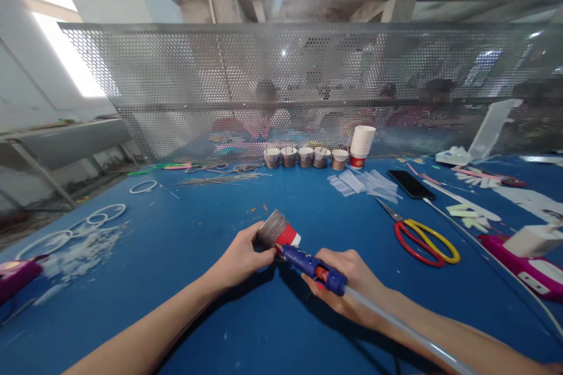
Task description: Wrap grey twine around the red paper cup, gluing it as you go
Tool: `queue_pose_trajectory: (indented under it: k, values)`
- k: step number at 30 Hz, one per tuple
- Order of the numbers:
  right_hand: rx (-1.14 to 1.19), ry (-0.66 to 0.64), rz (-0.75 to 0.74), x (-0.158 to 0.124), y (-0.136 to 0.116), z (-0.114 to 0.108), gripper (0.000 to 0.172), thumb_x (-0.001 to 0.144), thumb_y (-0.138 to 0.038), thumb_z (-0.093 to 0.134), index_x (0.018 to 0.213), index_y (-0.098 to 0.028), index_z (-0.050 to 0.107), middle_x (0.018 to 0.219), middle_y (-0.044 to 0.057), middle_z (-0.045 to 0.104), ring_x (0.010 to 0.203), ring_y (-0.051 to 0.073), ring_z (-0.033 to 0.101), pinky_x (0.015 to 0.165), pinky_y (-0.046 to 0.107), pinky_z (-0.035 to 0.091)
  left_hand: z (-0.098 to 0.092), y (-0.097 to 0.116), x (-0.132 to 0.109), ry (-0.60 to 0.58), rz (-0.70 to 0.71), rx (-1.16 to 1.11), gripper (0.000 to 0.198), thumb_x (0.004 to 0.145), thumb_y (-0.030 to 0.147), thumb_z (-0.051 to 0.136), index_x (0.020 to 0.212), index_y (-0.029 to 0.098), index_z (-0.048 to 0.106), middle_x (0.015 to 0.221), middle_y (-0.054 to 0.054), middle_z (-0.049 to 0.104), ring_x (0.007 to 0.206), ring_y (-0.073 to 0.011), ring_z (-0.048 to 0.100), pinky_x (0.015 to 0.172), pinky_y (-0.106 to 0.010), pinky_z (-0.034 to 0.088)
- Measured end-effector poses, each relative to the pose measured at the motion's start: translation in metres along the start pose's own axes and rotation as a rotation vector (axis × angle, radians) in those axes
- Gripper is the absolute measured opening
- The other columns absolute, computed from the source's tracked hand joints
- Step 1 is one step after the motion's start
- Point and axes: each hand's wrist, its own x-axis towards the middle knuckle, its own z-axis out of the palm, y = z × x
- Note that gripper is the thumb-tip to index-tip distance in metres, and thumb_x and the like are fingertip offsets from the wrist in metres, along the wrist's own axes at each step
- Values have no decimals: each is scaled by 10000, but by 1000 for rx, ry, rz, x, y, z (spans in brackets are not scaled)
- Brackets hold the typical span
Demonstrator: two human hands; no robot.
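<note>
My left hand [247,253] grips a small paper cup [288,237], tilted on its side over the table. Grey cord covers part of the cup's wall; the rest shows red and white. In my right hand [352,281] is a blue hot glue gun [303,261], its nozzle at the cup's wall close to my left thumb. A long clear glue stick [396,323] sticks out from the back of the gun. The trigger fingers are partly hidden behind the gun.
Several wrapped cups [306,157] stand in a row at the back beside a stack of paper cups [363,143]. Scissors [422,237], a phone [411,184] and a pink power strip [528,266] lie to the right. Grey cords [224,176] lie back left, before a perforated metal screen [189,82].
</note>
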Motion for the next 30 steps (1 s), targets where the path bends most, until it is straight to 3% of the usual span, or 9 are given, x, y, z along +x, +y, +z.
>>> queue_pose_trajectory:
  k: [13, 22, 24, 27, 30]
  values:
    - [38, -49, 33, 1, -2, -3, 202, 846, -322, 492, 690, -196, 473, 581, 1, 573, 455, 103, 482, 467, 217, 342, 2, 6, 0, 22, -38, -51, 220, 669, 207, 646, 874, 133, 615, 763, -23, 665, 696, -159, 599, 670, -270, 484]
    - [20, 0, 15, 3, 0, -2, 204, 829, -303, 513, 658, -199, 469, 550, -14, 544, 434, 93, 444, 454, 217, 335, 1, 1, 1, 12, -16, -23, 228, 694, 244, 638, 891, 132, 613, 773, -24, 657, 702, -165, 596, 662, -269, 482]
    - [48, 56, 97, 6, 1, -8, 222, 823, -319, 521, 639, -200, 486, 529, -20, 540, 427, 92, 440, 448, 213, 347, -1, 1, 2, 28, -34, -42, 235, 680, 236, 638, 889, 132, 617, 758, -21, 659, 692, -170, 603, 651, -273, 483]
    - [90, 176, 341, 15, 9, -25, 277, 816, -383, 537, 613, -195, 531, 501, -19, 541, 426, 105, 455, 424, 214, 363, -4, 3, 3, 77, -80, -56, 256, 646, 220, 638, 886, 132, 626, 725, -16, 660, 669, -179, 613, 635, -281, 480]
    - [80, 201, 537, 26, 30, -40, 370, 836, -459, 493, 630, -172, 602, 521, 4, 580, 434, 128, 501, 421, 231, 378, -6, 4, 4, 111, -110, -73, 282, 630, 236, 657, 893, 136, 635, 727, -23, 675, 680, -197, 630, 649, -300, 486]
